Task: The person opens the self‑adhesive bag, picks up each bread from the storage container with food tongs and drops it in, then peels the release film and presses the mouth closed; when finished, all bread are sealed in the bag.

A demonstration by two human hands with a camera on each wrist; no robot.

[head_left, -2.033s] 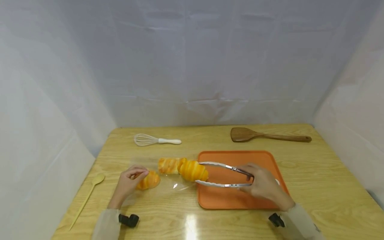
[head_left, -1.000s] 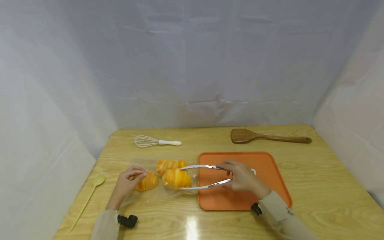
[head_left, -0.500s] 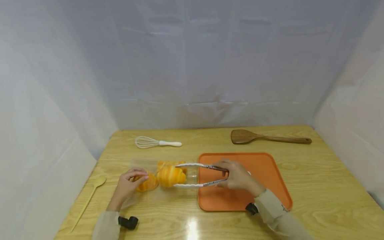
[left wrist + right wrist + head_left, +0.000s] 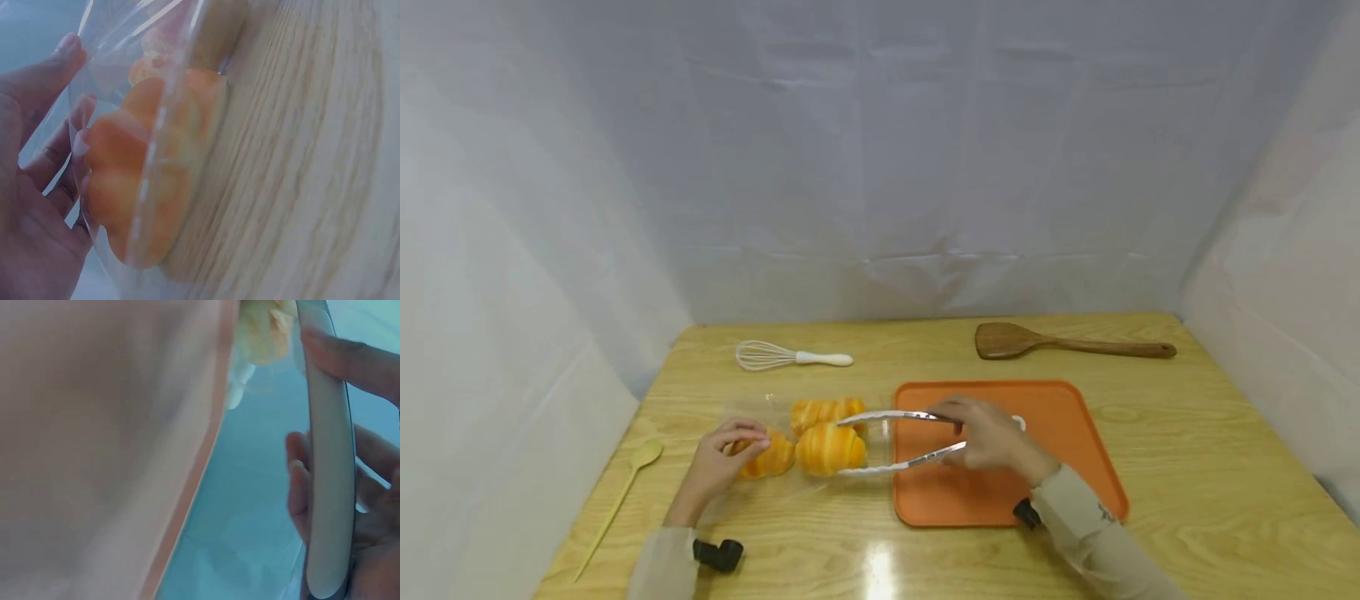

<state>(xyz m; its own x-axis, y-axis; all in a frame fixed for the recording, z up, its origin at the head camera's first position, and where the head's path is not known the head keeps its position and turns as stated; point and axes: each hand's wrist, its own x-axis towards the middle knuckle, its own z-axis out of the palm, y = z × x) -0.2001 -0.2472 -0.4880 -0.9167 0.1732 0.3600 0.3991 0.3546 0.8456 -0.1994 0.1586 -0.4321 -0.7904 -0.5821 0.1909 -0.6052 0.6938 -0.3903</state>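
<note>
My left hand point(image 4: 721, 457) pinches the clear plastic bag point(image 4: 112, 56) at its left end, beside a croissant point(image 4: 772, 455) that lies inside. Two more pieces of bread are in the bag's area: a long piece point(image 4: 820, 412) at the back and a yellow croissant point(image 4: 829, 450) in front of it. My right hand point(image 4: 988, 437) grips metal tongs point(image 4: 880, 469) above the orange tray point(image 4: 1000, 500). The tong tips stand apart at the yellow croissant's right side. In the right wrist view the fingers hold the tongs' handle point(image 4: 331, 487).
A white whisk point(image 4: 823, 358) lies at the back left and a wooden spatula point(image 4: 1007, 340) at the back right. A yellow spoon point(image 4: 646, 454) lies left of my left hand. Pale sheeting point(image 4: 925, 167) stands behind the table point(image 4: 1195, 467).
My right hand and the tongs have moved left from over the tray, bringing the yellow croissant beside the other bread. The tong tips now stand wider apart around its right end. My left hand has stayed put.
</note>
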